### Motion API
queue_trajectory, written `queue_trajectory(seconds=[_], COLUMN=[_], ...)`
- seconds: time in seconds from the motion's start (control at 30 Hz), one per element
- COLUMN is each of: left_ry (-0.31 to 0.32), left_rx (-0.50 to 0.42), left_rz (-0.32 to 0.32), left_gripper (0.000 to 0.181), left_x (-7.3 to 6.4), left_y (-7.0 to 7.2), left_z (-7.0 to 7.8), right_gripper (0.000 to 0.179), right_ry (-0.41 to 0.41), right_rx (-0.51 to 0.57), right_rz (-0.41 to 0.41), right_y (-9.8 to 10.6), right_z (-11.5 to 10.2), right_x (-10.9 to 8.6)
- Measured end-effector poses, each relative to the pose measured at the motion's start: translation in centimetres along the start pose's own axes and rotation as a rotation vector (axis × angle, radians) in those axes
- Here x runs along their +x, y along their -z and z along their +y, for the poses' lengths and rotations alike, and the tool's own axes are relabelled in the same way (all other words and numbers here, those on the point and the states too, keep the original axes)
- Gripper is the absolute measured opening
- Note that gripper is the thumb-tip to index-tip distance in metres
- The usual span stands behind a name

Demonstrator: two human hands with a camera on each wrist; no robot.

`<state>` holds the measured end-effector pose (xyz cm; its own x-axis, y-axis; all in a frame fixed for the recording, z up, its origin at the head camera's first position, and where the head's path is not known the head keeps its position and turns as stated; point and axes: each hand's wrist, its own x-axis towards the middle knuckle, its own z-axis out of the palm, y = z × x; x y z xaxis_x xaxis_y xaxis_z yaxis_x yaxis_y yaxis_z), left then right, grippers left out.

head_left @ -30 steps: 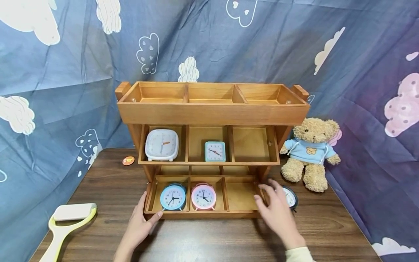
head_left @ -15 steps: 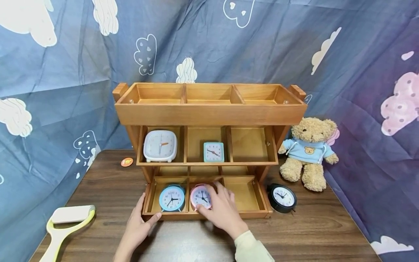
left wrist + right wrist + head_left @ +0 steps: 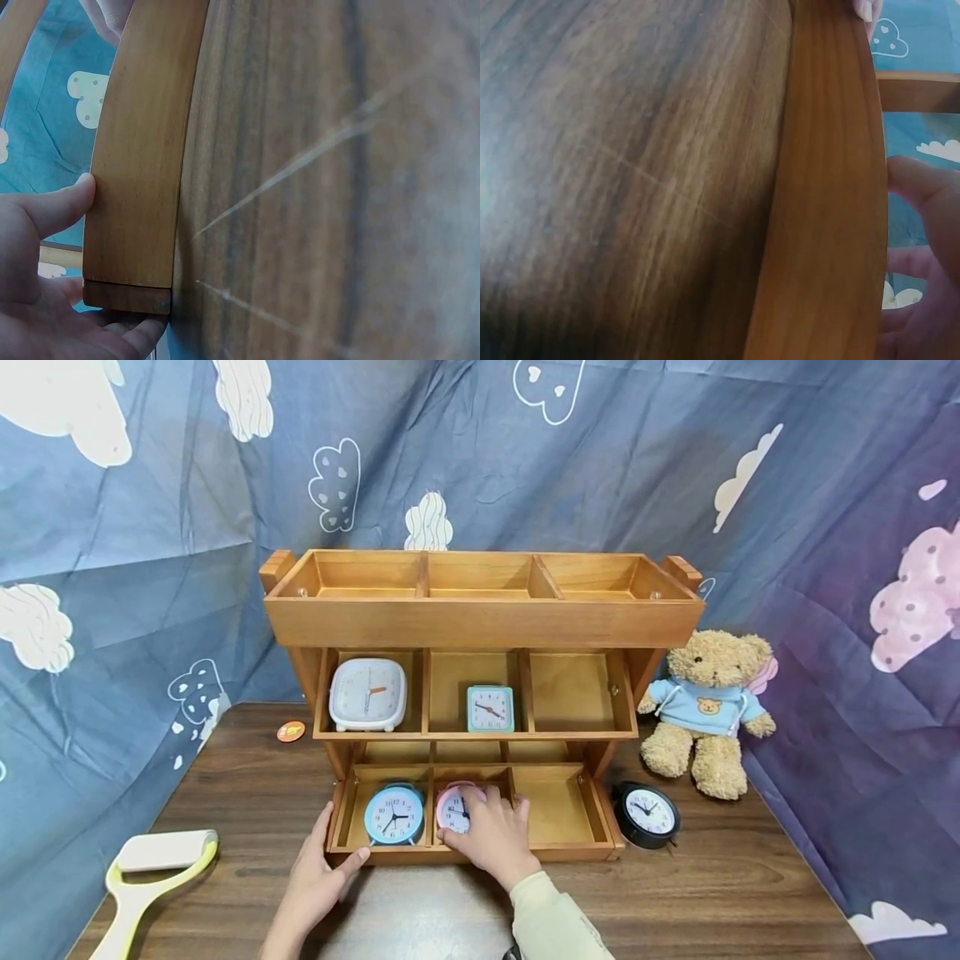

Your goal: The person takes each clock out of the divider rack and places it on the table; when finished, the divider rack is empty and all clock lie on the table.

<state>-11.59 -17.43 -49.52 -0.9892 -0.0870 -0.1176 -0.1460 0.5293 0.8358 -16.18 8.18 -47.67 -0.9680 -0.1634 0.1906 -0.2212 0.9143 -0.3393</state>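
A wooden three-tier shelf (image 3: 480,625) stands on the table. My left hand (image 3: 317,868) holds its lower left corner, thumb over the front board and fingers along the side; the left wrist view shows the same grip. In the bottom middle compartment is a pink alarm clock (image 3: 452,811). My right hand (image 3: 491,837) grips this clock, its fingers covering the right part of the dial. The front board (image 3: 821,195) hides the clock in the right wrist view. A blue alarm clock (image 3: 393,814) stands in the bottom left compartment.
The middle tier holds a white clock (image 3: 367,695) and a small teal clock (image 3: 490,708). Right of the shelf are a black alarm clock (image 3: 647,814) and a teddy bear (image 3: 711,714). At left lie a lint roller (image 3: 161,852) and an orange round sticker (image 3: 291,731).
My right hand has moved left from the shelf's right end, beside the black clock, to the pink alarm clock. My left hand has stayed at the left corner.
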Motion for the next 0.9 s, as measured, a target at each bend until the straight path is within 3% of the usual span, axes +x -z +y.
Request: queue_trajectory(seconds=[0.43, 0.63, 0.9], left_ry=[0.004, 0.002, -0.012], left_rx=[-0.004, -0.006, -0.007], left_rz=[0.004, 0.006, 0.012], left_gripper=[0.097, 0.096, 0.095], left_x=[0.0, 0.1, 0.2], left_y=[0.0, 0.0, -0.1], left_z=[-0.1, -0.2, -0.3], right_gripper=[0.058, 0.056, 0.057], right_ry=[0.007, 0.012, 0.003], right_rx=[0.030, 0.070, 0.205], right_rz=[0.100, 0.187, 0.227], right_y=[-0.5, -0.5, 1.3], right_z=[0.3, 0.2, -0.1], right_x=[-0.1, -0.2, -0.7])
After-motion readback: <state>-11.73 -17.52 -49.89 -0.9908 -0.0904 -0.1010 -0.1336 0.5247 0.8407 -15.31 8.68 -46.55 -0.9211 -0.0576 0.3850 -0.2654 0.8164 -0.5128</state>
